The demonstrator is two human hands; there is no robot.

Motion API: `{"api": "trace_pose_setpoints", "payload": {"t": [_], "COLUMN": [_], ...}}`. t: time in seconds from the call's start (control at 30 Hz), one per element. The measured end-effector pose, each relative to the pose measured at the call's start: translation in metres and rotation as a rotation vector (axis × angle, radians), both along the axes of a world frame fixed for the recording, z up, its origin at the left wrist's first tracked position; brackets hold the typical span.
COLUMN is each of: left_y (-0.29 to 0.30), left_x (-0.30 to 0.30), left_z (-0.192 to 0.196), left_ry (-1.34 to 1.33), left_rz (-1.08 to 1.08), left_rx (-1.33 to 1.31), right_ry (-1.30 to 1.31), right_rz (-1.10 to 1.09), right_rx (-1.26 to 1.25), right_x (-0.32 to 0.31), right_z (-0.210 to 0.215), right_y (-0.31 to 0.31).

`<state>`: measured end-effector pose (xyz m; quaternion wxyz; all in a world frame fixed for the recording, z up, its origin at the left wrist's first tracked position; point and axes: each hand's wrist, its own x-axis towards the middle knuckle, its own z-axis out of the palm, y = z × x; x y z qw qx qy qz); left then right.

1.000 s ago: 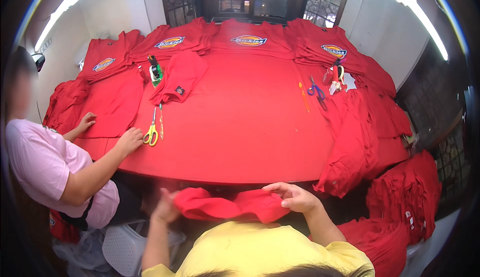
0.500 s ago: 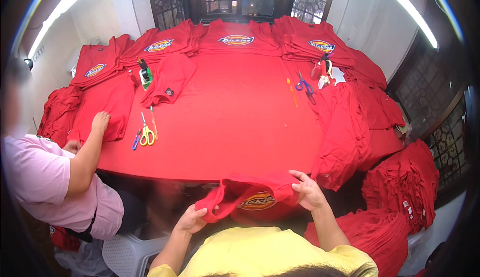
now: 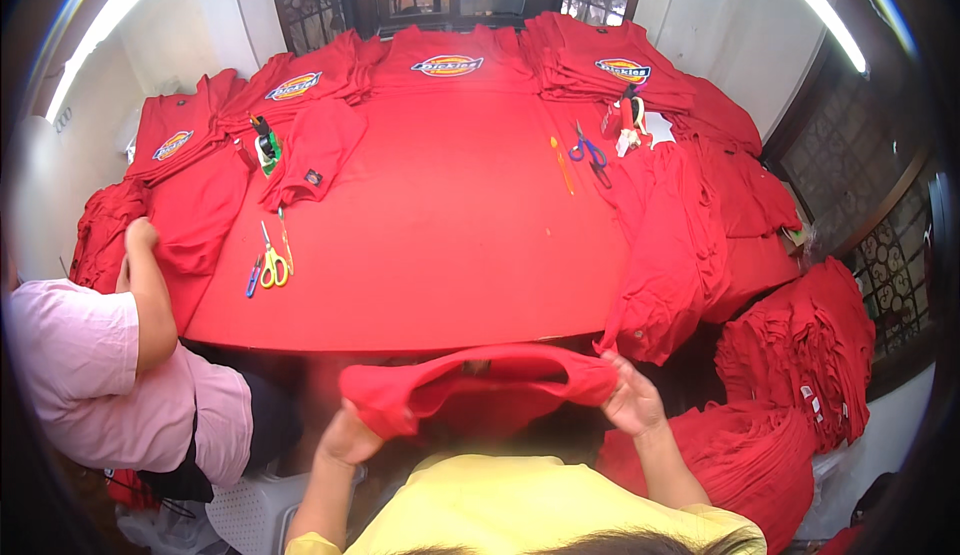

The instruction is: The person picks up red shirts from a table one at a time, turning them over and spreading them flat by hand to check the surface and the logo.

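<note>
Red shirt [image 3: 480, 385] stretches between my left hand [image 3: 350, 437] and right hand [image 3: 630, 400], both clamped on it; oval logos face up on the shirt stacks [image 3: 447, 60] beyond.

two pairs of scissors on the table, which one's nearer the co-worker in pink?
The yellow-handled scissors at the red table's left edge, beside that person's raised arm. The blue-handled scissors lie far across, by the folded shirts.

head view | head-worn fisheye, looks down and forward | red table [image 3: 450, 255] close below
</note>
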<state>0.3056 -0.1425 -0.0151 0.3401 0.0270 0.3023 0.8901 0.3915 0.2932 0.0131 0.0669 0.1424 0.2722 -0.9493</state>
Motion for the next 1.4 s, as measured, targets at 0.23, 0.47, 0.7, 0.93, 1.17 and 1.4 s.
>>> {"api": "trace_pose_setpoints", "payload": {"t": [0.23,0.47,0.7,0.93,1.17,1.4], "left_y": [-0.008,-0.038,-0.053,-0.063,-0.081,-0.081], "left_x": [-0.007,-0.013,-0.013,-0.013,-0.021,-0.074], "left_z": [0.02,0.023,0.022,0.011,0.015,0.089], "left_ry": [0.162,0.09,0.19,0.276,0.239,0.651], "left_rz": [0.155,0.164,0.042,0.135,0.187,0.374], "left_rx": [-0.026,-0.062,-0.237,-0.033,-0.099,0.1], "right_ry": [-0.545,-0.091,0.161,0.297,0.359,0.955], "right_rz": [0.46,0.748,0.562,0.5,0.519,0.407], "right_rx": [0.075,-0.347,0.142,0.083,0.107,-0.053], "right_x": [0.036,0.008,-0.031,-0.042,-0.052,-0.105], "right_z": [-0.063,-0.07,-0.02,-0.003,-0.011,0.052], "right_y": [-0.029,-0.024,-0.013,0.0,0.021,0.043]}}
